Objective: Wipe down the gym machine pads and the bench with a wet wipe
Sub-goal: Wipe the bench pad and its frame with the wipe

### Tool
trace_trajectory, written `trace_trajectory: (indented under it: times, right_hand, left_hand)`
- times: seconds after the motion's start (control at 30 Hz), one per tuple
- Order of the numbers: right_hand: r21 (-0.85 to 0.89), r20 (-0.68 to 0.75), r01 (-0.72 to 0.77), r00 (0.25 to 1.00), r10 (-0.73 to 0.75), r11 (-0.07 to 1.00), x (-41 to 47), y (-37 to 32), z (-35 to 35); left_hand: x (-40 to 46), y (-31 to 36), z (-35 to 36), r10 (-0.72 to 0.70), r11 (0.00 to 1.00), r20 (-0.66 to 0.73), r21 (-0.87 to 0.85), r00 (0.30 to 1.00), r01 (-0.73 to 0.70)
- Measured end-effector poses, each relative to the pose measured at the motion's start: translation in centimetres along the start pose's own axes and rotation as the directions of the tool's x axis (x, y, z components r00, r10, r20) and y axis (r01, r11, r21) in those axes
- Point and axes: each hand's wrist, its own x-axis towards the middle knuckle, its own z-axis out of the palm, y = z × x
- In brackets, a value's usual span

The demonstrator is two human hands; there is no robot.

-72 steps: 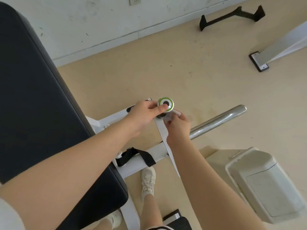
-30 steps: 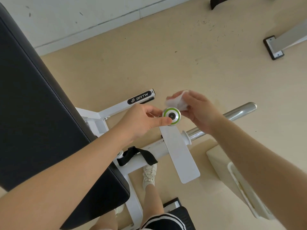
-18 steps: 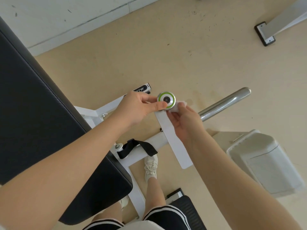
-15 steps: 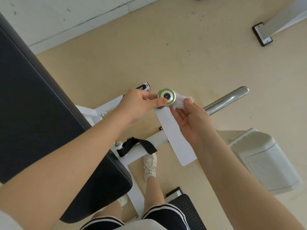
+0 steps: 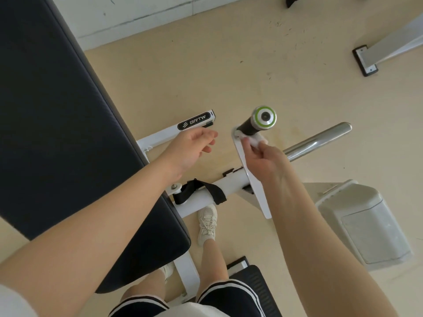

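A black handle grip with a silver, green-ringed end cap [image 5: 262, 118] sticks up from a white machine arm [image 5: 253, 179]. My right hand [image 5: 263, 159] is closed on a white wet wipe [image 5: 256, 140] and presses it against the base of the grip. My left hand [image 5: 194, 146] hovers left of the grip with fingers apart, holding nothing. The large dark back pad [image 5: 68, 133] fills the left side. A smaller black pad [image 5: 254, 280] shows at the bottom edge.
A chrome bar [image 5: 320, 139] juts right behind my right hand. A white plastic bin [image 5: 364, 225] stands on the beige floor at the right. A white frame foot [image 5: 366, 60] is at the top right. My legs and a white shoe [image 5: 207, 223] are below.
My left hand has let go of the end cap and pulled back left. My right hand has brought the wipe down from beside the cap to the base of the grip.
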Motion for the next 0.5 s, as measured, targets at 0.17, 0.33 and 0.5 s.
trace_trajectory:
  times: [0.17,0.33,0.5]
  right_hand:
    - [-0.29,0.329,0.306,0.921,-0.206,0.907,-3.4,3.4,-2.3]
    - [-0.179,0.984,0.663,0.137,-0.118,-0.726,-0.8,4.2,-2.1]
    - [0.542,0.778,-0.244,0.507,0.37,-0.804,1.1,0.9,1.1]
  left_hand:
    - [-1.1,-1.0,-1.1,-0.03,0.997,-0.033,-0.067,0.999,0.028]
    - [-2.0,-1.4,-2.2,0.009,0.99,-0.054,-0.138,0.998,-0.016]
    - [-2.2,-2.6,-3.0,-0.005,0.978,-0.121,-0.208,0.993,-0.02]
